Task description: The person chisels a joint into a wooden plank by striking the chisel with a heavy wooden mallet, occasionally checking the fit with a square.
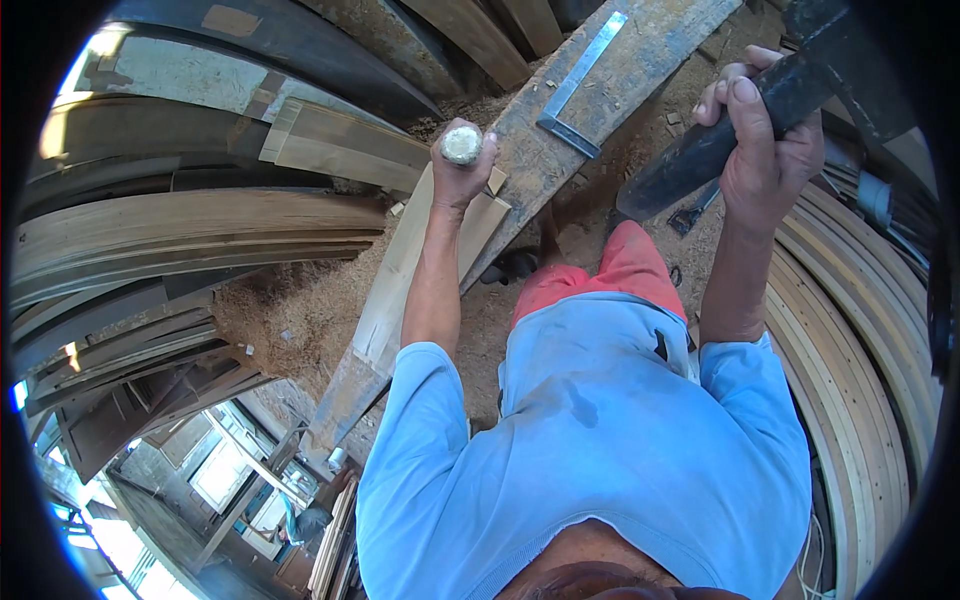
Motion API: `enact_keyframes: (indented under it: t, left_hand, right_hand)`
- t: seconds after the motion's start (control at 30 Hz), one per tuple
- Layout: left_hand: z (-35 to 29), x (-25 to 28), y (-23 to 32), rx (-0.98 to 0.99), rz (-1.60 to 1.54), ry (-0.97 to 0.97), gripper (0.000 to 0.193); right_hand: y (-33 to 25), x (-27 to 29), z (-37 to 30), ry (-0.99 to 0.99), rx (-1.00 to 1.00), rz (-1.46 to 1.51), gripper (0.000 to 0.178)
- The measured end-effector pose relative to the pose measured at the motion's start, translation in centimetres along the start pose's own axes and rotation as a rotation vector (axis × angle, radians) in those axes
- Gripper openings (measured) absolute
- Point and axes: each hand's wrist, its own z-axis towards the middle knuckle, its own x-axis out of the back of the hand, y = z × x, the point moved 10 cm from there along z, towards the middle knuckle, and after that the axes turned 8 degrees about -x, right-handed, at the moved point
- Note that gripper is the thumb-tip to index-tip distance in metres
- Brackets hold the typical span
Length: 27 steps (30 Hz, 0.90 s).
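Note:
My left hand is wrapped round an upright chisel, whose pale round butt end faces up; its blade is hidden below my fist. Under that hand lie pale planks along a worn, dusty bench board, with a cut end near my fingers. On the right, my right hand grips a dark mallet by its thick handle, raised above the floor. The mallet's block-shaped head reaches into the dim upper right corner.
A metal try square lies on the bench board. Sawdust and shavings cover the ground. Stacked boards fill the left side, and long timbers stand at the right. A dark tool lies beside my legs.

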Motion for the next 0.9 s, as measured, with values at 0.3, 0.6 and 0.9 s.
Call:
enact_keyframes:
  t: [0.3, 0.6, 0.9]
  left_hand:
    - [0.2, 0.2, 0.3, 0.009, -0.014, 0.003, 0.015]
    - [0.1, -0.7, 2.6, -0.065, 0.11, -0.045, 0.015]
    - [-2.8, 0.3, 2.3, -0.017, 0.072, -0.03, 0.016]
  right_hand:
    - [0.7, -1.6, -0.4, -0.006, -0.025, -0.081, 0.026]
    - [3.7, -6.5, -1.4, -0.11, -0.117, -0.424, 0.013]
    - [10.8, -9.8, -4.8, -0.56, -0.239, -0.752, 0.028]
